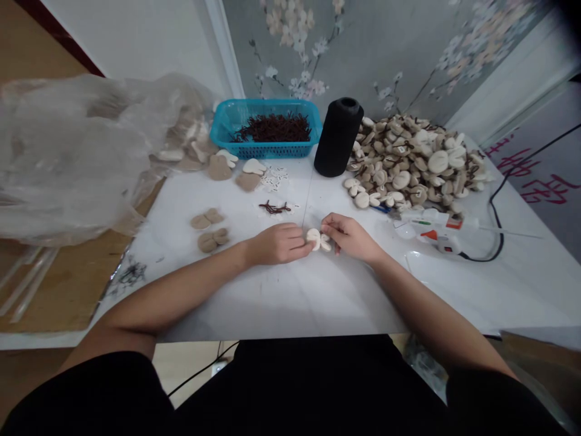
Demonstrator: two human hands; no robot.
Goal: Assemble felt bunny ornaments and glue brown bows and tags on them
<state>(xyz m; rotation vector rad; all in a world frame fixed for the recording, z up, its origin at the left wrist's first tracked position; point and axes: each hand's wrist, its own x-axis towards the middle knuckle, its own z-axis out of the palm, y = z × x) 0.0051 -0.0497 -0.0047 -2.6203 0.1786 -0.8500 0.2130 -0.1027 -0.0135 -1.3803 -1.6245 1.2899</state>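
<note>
A small cream fabric piece with two ear-like lobes point(313, 238) lies between my hands on the white table point(290, 303). My left hand point(280, 244) is closed on its left, round side, the fingertips pressing on it. On the lobed side, my right hand point(347, 236) has thumb and index finger pinched together; what they hold is too small to make out. A thin thread rises from near the piece toward the black thread cone point(338, 138). Left of my left hand lie two beige pieces point(207, 218). Short brown cords point(274, 208) lie beyond the hands.
A blue basket point(265, 149) of brown cords stands at the back, near small white tags point(275, 178). At the right are a large pile of fabric pieces point(408, 160) and a glue gun point(447, 244) with its cable. Plastic bags point(77, 157) cover the left side.
</note>
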